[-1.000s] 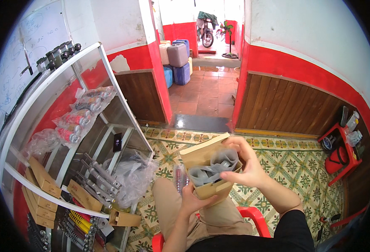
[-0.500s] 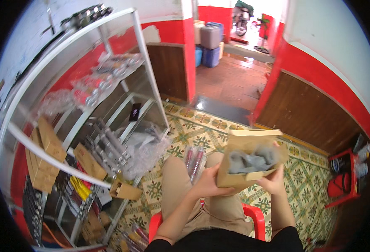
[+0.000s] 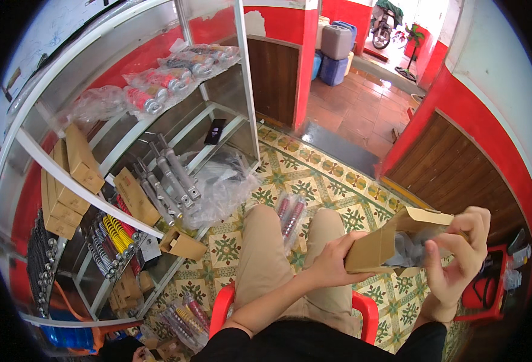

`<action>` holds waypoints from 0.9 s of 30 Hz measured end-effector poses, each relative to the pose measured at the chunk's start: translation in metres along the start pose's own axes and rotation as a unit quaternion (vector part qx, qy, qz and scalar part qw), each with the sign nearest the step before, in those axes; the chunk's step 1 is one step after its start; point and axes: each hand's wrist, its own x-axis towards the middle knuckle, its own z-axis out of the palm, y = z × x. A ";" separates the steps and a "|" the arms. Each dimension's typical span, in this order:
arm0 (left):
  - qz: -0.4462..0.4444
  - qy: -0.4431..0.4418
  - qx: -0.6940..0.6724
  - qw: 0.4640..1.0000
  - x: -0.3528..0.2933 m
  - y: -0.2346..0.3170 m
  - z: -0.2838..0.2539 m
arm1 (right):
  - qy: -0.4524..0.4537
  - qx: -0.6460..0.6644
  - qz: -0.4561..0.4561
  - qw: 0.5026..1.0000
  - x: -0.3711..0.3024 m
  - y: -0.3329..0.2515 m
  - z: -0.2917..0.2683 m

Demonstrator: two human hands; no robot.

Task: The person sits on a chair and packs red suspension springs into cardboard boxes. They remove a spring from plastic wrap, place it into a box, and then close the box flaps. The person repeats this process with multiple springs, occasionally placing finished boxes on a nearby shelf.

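My left hand [image 3: 337,260] grips the closed side of a brown cardboard box [image 3: 368,251], fingers wrapped along it. The box is tilted, its open end facing right, above my right thigh. Inside sits something wrapped in grey translucent plastic [image 3: 408,248]; its kind is hidden. At that open end is my right hand [image 3: 461,253], raised, its fingers bent and the thumb apart from them. Its fingertips are beside the lid flap [image 3: 428,216], and I see nothing held in it.
Left, a glass-shelved rack [image 3: 251,90] holds wrapped shock absorbers [image 3: 157,78], metal fork tubes [image 3: 172,178], cartons [image 3: 85,163] and a phone [image 3: 215,131]. Wrapped springs [image 3: 290,220] lie beyond my knees. At lower left another person's hand [image 3: 139,354] shows. A red stool [image 3: 489,295] stands right.
The box has turned so its open end faces right, and has shifted slightly right. My right hand has let go of its side and risen to the flap. The view has swung left.
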 end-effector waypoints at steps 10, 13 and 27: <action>-0.060 -0.019 -0.023 0.998 -0.002 -0.006 0.001 | -0.237 -0.045 -0.017 0.970 0.028 0.004 -0.016; -0.047 -0.027 -0.037 0.998 0.003 0.000 0.000 | -0.237 -0.068 -0.038 0.968 0.028 0.006 -0.016; -0.073 -0.022 -0.070 0.995 -0.003 -0.002 0.008 | -0.310 0.008 -0.058 0.949 0.026 0.017 -0.026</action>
